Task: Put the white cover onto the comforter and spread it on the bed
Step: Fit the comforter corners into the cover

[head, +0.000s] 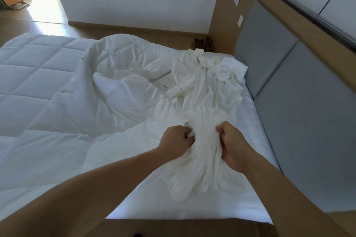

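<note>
The white cover point(204, 90) lies crumpled in a long bunch along the right side of the bed point(256, 194), near the headboard. My left hand point(176, 141) and my right hand point(231, 142) both grip the gathered near end of the cover, fists close together with fabric bunched between them. The quilted white comforter point(38, 86) lies spread over the left and middle of the bed, its near-right part rumpled and folded. Part of the comforter is hidden under the cover.
A grey padded headboard point(285, 74) runs along the right. A wooden bed frame edge point(173, 227) is at the bottom. Beyond the bed is a wooden floor point(48, 22), a white wall, and a small dark object point(204, 44) at the far corner.
</note>
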Demonstrator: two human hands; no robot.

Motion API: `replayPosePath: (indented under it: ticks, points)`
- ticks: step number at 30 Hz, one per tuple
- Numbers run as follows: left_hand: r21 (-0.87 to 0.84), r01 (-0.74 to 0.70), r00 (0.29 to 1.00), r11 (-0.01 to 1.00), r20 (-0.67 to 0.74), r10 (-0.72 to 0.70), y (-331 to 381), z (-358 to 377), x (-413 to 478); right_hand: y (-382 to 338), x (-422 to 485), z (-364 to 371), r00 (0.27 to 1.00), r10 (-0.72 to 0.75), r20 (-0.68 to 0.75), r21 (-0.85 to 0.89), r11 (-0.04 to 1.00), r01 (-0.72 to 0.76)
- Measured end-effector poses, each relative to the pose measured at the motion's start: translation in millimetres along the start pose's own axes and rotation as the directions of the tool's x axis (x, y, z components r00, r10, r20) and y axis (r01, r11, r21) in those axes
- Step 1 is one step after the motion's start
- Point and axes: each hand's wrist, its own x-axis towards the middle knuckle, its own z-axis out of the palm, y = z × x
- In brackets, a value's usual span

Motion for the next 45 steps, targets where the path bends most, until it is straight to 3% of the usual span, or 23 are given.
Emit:
replayPosePath:
  ticks: [3,7,13,15,17,21,24,26,29,33,37,42,45]
  points:
    - [-0.240,0.109,0.993,0.964,0.058,-0.098,-2,0,-6,-4,-1,6,0.999,-0.003,-0.052,-0.116,0.993,-0.003]
    - [-0.555,0.245,0.969,0.795,0.163,-0.185,-9,-9,-5,-6,1,13,0.999,-0.001,-0.037,-0.098,0.995,-0.002]
    - [-0.732,0.378,0.925,0.567,0.317,-0.207,-12,-23,-4,10,15,21,0.996,0.015,-0.088,-0.147,0.989,-0.028]
    - [-0.735,0.453,0.888,0.505,0.425,-0.177,-19,-26,-3,14,19,24,0.996,0.020,-0.086,-0.174,0.984,-0.035]
    - [-0.684,0.445,0.873,0.579,0.476,-0.108,-20,-25,-2,16,20,30,0.997,0.025,-0.070,-0.215,0.976,-0.040]
    - [-0.586,0.358,0.904,0.727,0.412,-0.113,-14,-14,-5,15,23,38,0.999,0.046,-0.003,-0.097,0.994,-0.046]
    - [-0.538,0.329,0.936,0.776,0.294,-0.194,-14,-8,-2,14,25,35,0.996,0.059,0.066,0.046,0.997,-0.062]
    - [-0.562,0.368,0.929,0.741,0.251,-0.271,-16,-7,-1,13,25,28,0.995,0.071,0.074,0.027,0.997,-0.073]
    - [-0.679,0.475,0.879,0.560,0.327,-0.348,-23,-13,-2,10,24,23,0.995,0.039,0.094,-0.150,0.988,-0.024]
    - [-0.736,0.565,0.820,0.372,0.454,-0.348,-33,-20,-2,18,28,21,0.994,-0.059,-0.092,-0.247,0.968,0.034]
    - [-0.741,0.572,0.820,0.351,0.503,-0.273,-36,-20,-1,33,32,28,0.981,-0.065,-0.182,-0.283,0.959,0.012]
    - [-0.736,0.601,0.799,0.310,0.565,-0.208,-44,-16,-6,40,37,30,0.989,0.031,-0.143,-0.277,0.958,-0.070]
    - [-0.720,0.605,0.795,0.340,0.567,-0.214,-47,-12,-6,46,43,33,0.982,-0.001,-0.187,-0.321,0.945,-0.060]
